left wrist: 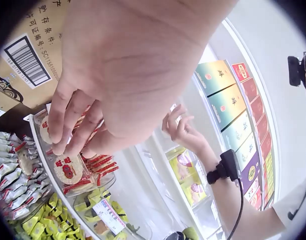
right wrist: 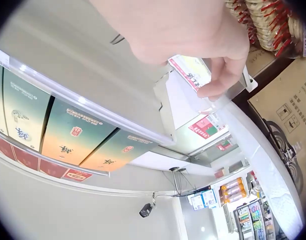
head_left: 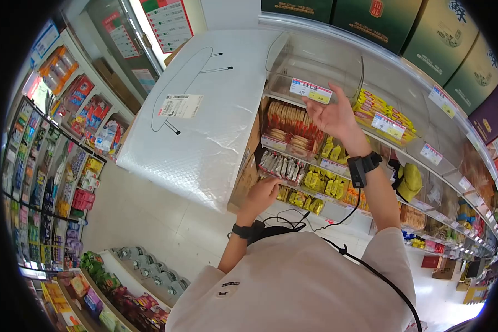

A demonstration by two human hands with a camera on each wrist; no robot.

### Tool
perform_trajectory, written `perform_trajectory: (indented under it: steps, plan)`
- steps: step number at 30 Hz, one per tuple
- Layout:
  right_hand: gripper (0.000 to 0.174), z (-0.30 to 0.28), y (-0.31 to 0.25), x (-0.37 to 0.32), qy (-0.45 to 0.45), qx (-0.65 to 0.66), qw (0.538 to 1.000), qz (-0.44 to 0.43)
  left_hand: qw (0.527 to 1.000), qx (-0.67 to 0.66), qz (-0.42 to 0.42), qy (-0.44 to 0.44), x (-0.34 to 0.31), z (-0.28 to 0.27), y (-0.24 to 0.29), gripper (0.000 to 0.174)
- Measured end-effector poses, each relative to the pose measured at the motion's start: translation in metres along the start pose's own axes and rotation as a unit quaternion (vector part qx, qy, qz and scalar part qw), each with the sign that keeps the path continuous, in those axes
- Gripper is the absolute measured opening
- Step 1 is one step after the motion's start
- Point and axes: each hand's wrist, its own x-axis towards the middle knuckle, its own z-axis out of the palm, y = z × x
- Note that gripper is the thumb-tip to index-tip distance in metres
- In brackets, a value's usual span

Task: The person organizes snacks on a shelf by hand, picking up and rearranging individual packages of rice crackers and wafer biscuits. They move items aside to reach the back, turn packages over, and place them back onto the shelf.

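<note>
My left hand [head_left: 263, 195] hangs low in front of the shelves, near silver-wrapped snacks [head_left: 282, 166]. In the left wrist view its loosely bent fingers overlap red-and-white rice cracker packs [left wrist: 68, 170], with nothing seen between them. Higher up, my right hand [head_left: 337, 119] is raised at the front of a clear plastic bin [head_left: 293, 61]. Its loosely bent fingers lie at the lower edge of the bin's price tag [head_left: 311, 90]. From the right wrist the fingertips [right wrist: 210, 92] appear right beside that tag and the bin's front lip.
A large wrapped box [head_left: 216, 127] stands left of the shelves, with a white label [head_left: 181, 106]. Yellow snack packs [head_left: 379, 113] fill the neighbouring bin. Green gift boxes [head_left: 376, 22] line the top shelf. Black cables run by my waist, and a rack [head_left: 44, 182] stands far left.
</note>
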Motion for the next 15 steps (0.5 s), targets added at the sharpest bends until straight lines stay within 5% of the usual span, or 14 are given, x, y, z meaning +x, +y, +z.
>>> perform_trajectory:
  steps: [15]
  plan:
    - [0.061, 0.029, -0.021, -0.009, 0.055, 0.023, 0.997, 0.047, 0.999, 0.02, -0.017, 0.042, -0.014, 0.005, -0.008, 0.016]
